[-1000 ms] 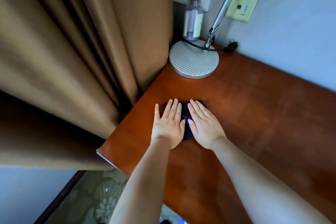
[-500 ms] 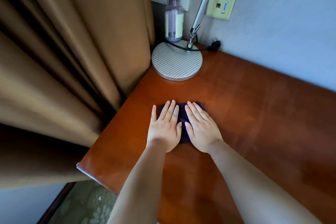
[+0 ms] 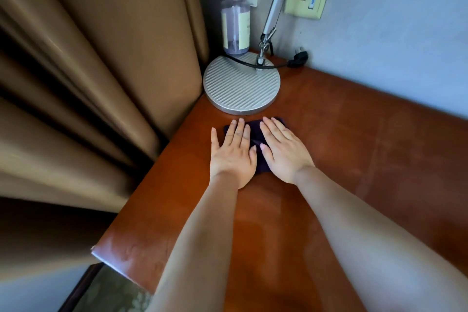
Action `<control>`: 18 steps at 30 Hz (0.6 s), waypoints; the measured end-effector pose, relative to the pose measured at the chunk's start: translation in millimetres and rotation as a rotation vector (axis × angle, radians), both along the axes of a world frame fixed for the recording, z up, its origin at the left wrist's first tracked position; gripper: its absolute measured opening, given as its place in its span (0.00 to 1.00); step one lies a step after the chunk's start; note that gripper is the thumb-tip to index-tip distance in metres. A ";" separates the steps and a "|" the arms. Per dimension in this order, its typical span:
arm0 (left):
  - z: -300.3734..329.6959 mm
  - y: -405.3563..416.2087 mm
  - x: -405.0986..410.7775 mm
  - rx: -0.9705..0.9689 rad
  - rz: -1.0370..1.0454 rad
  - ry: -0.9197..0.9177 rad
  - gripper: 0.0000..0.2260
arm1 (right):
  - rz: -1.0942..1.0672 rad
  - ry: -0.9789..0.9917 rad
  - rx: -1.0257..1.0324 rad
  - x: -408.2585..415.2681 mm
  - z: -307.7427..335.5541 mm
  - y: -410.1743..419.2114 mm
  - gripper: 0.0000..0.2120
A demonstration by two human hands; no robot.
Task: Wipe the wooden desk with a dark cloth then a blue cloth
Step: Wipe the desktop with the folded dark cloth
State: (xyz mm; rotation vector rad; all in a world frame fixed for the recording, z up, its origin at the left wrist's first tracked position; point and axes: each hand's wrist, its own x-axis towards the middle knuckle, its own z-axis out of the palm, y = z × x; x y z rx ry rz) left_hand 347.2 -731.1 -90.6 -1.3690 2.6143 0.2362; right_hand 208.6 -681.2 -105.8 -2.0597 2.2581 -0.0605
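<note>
A dark cloth (image 3: 256,134) lies flat on the reddish wooden desk (image 3: 354,149), just in front of a lamp base. My left hand (image 3: 233,153) presses on the cloth's left part with straight fingers. Beside it, my right hand (image 3: 283,151) lies flat on the cloth's right part, fingers straight. Most of the cloth is hidden under the two palms. No blue cloth is in view.
A round ribbed lamp base (image 3: 241,83) with its metal arm (image 3: 274,10) stands in the far left desk corner. A clear bottle (image 3: 236,28) and a black cable (image 3: 268,66) sit behind it. Brown curtains (image 3: 101,78) hang along the desk's left edge (image 3: 152,177).
Both hands have slid the dark cloth forward, closer to the lamp base. The camera view has shifted so that the desk corner appears nearer.
</note>
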 end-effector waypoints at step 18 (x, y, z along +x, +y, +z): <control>-0.2 123.7 31.5 0.009 -0.191 -0.006 0.25 | -0.129 -0.013 0.082 35.4 4.3 151.1 0.32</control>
